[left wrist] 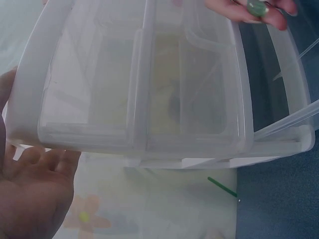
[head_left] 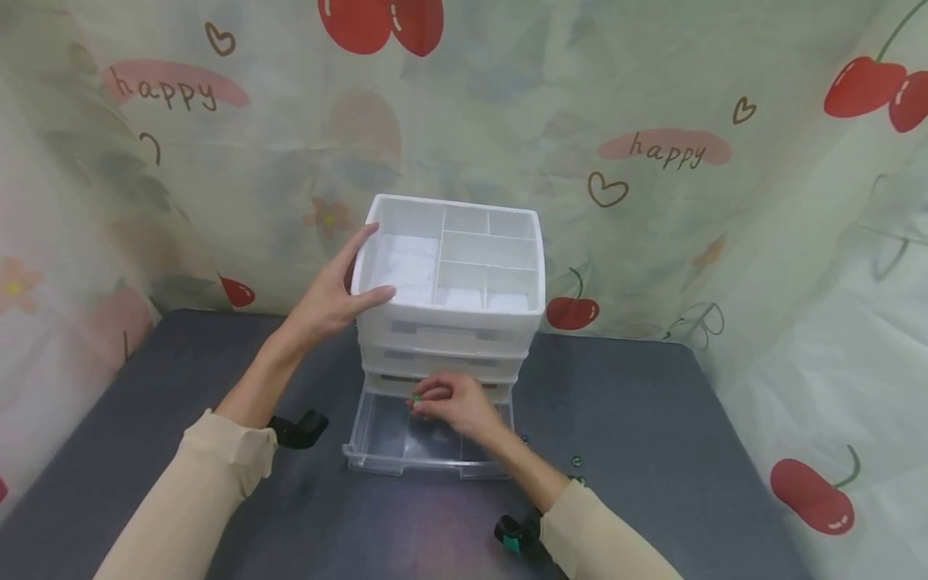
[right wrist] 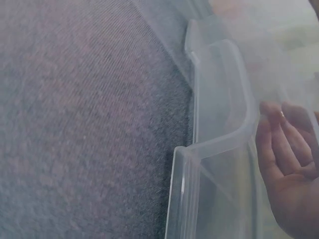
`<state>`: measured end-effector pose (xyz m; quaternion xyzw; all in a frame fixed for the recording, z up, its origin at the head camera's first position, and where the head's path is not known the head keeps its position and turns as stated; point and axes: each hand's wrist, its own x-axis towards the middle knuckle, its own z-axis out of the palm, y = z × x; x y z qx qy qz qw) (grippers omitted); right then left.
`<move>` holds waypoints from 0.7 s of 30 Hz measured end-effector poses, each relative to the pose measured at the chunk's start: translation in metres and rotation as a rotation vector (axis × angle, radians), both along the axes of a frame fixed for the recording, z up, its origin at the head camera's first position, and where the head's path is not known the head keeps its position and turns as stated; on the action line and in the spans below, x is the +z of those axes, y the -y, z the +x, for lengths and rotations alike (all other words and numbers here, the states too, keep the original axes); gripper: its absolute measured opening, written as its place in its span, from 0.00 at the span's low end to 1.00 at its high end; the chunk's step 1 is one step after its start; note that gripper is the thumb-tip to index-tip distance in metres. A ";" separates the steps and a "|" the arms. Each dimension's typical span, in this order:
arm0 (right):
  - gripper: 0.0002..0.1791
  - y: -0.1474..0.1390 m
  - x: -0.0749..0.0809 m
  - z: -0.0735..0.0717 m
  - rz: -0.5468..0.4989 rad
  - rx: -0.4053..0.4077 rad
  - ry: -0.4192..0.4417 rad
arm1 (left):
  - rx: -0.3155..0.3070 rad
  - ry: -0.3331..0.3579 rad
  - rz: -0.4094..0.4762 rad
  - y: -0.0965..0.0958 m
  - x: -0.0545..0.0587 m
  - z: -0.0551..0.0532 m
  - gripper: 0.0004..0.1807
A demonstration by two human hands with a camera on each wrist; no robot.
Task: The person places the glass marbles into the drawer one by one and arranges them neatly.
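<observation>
A white plastic drawer organizer (head_left: 449, 330) stands on the table, its top divided into several compartments. My left hand (head_left: 329, 294) grips its upper left side, thumb over the front rim and fingers along the side. The clear bottom drawer (head_left: 395, 465) is pulled out toward me. Above that drawer, my right hand (head_left: 460, 407) pinches a green glass marble (left wrist: 256, 7) between thumb and fingertips. Through the clear plastic, the right wrist view shows the curled fingers (right wrist: 284, 149) of this hand.
Green marbles (head_left: 576, 461) lie on the dark grey table (head_left: 623, 403) right of the drawer, with a small blue marble (head_left: 524, 439) closer to it. A patterned curtain (head_left: 493, 113) hangs behind the organizer. Black straps with cameras (head_left: 299, 431) are on both wrists.
</observation>
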<state>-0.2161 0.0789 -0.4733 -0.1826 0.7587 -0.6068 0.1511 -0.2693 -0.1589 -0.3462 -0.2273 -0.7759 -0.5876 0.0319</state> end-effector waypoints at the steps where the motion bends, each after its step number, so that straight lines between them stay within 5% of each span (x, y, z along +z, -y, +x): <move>1: 0.10 0.000 -0.001 0.000 -0.002 0.003 0.008 | -0.007 0.002 0.004 -0.001 0.000 0.000 0.49; 13: 0.09 0.004 -0.005 0.001 0.141 -0.027 -0.043 | -0.014 0.007 0.012 0.001 -0.001 0.001 0.48; 21: 0.08 0.007 -0.011 -0.001 0.065 0.003 0.075 | -0.017 0.008 0.024 0.001 -0.001 0.001 0.49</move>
